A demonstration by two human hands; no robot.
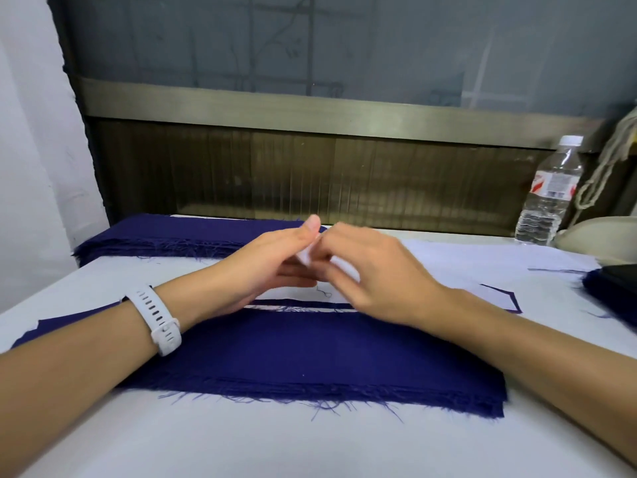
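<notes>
Both my hands meet above the middle of the table, over a stack of dark blue fabric pieces [310,353] with frayed edges. My left hand [269,263], with a white watch on its wrist, and my right hand [372,274] hold a small white piece [306,253] between their fingertips. The piece is blurred and mostly hidden by the fingers, so I cannot name it. A white strip edged in blue [296,303] lies on the table just beyond the stack, under my hands.
The white table [241,439] carries a second stack of blue fabric [193,232] at the back left and a dark blue pile [613,288] at the right edge. A plastic water bottle [551,191] stands at the back right. A brown wall panel runs behind.
</notes>
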